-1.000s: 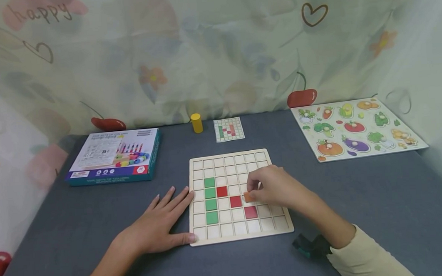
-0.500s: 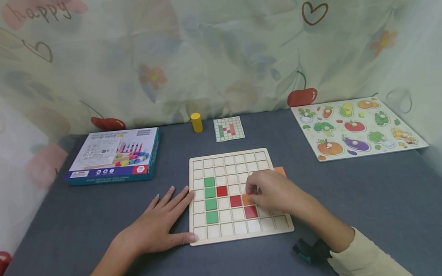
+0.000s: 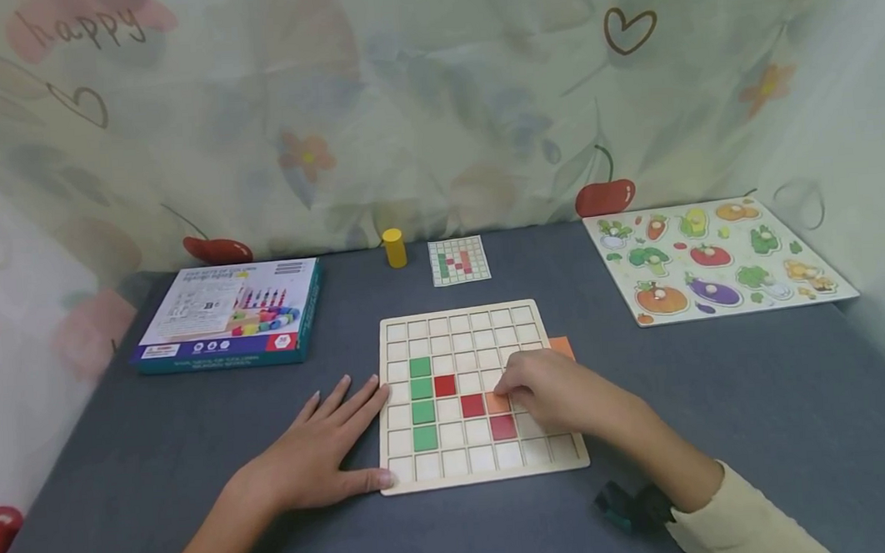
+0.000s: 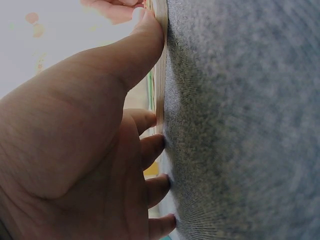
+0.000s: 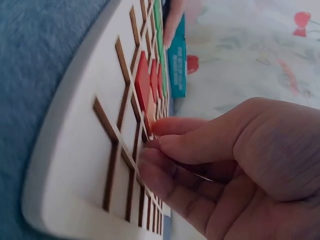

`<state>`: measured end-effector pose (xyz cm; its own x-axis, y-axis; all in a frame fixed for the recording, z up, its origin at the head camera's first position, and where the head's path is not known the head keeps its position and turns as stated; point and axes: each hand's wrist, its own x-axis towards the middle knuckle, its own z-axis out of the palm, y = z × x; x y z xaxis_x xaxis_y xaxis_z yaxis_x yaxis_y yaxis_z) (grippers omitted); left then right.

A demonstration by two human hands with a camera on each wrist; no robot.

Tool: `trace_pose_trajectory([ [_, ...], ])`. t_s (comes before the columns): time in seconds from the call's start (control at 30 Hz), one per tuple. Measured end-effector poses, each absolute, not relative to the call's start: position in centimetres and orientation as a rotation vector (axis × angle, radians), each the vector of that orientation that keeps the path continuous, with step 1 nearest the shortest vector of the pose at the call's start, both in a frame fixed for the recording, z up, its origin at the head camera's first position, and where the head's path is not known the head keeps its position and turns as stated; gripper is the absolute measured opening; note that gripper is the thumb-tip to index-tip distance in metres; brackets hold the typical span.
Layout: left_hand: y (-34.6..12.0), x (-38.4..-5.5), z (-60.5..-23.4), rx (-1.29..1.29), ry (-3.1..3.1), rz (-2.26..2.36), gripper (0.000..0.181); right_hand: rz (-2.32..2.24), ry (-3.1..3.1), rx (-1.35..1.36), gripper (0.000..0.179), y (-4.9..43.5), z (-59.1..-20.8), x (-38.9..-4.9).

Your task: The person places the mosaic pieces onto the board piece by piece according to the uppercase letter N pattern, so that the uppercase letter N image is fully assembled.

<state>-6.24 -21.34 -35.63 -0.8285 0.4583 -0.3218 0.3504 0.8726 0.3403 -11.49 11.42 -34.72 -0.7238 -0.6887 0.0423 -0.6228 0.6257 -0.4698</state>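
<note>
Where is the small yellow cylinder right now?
In the head view, the yellow cylinder stands upright at the table's far edge by the curtain, just left of the pattern card and behind the wooden grid board.

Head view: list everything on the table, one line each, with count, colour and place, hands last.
grid board: 1, pale wood, centre.
green tiles: 4, green, a column in the board's left part.
red tiles: 3, red, a diagonal in the board.
orange tile: 1, in the board under the right fingertips.
spare tile: 1, orange, at the board's right edge.
card: 1, white with green and red squares, behind the board.
cylinder: 1, yellow, left of the card.
box: 1, teal-edged, left.
vegetable puzzle: 1, multicoloured, right.
left hand: flat at the board's left edge.
right hand: on the orange tile.
</note>
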Motion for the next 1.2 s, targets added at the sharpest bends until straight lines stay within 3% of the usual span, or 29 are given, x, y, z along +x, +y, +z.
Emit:
trace_pose_trajectory([
  [0.27,-21.4,-6.3,-35.7,0.594,2.651,0.366,0.104,-0.79,2.737,-1.019,0.017,14.2,-34.1,-12.9],
  [0.57,-21.5,-6.2,-35.6,0.592,2.656,0.375,0.104,-0.645,2.826,-0.681,0.016,17.2,-33.1,-14.1],
  [0.77,-21.4,-6.2,-35.5,0.593,2.652,0.371,0.104,-0.593,2.806,-0.716,0.007,17.6,-33.7,-14.5],
  [1.2,-21.4,-6.3,-35.6,0.597,2.65,0.382,0.104,-0.623,2.799,-0.7,0.011,17.6,-34.0,-14.6],
])
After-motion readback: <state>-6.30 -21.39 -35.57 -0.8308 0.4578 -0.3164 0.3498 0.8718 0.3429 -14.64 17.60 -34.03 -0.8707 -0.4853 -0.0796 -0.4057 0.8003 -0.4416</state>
